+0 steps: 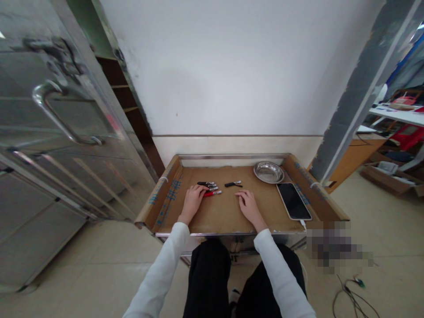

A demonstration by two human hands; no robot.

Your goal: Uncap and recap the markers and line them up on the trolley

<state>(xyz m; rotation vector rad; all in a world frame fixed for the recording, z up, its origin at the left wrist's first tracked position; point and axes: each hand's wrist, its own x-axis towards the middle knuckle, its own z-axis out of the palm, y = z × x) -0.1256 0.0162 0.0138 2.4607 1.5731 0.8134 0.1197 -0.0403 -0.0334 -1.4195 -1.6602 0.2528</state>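
Observation:
Several small, slim black pieces with silver ends [206, 183] lie in a row on the brown cardboard [215, 216], with a red silver-ended piece [212, 193] nearest me. My left hand [193, 201] reaches over the left ends of this row, its fingers together and bent onto one black piece; the fingertips partly cover it. Another black piece [233, 183], forked at its right end, lies apart to the right. Below and right of that, my right hand [249, 204] rests on the cardboard with fingers loosely stretched and nothing in them.
A round metal dish [268, 172] stands at the back right. In front of it lies a phone [294, 201] with a white cable. Folded cardboard walls [159, 194] edge the tabletop at both sides. A metal door with a handle [62, 115] stands left; cables [351, 293] lie on the floor.

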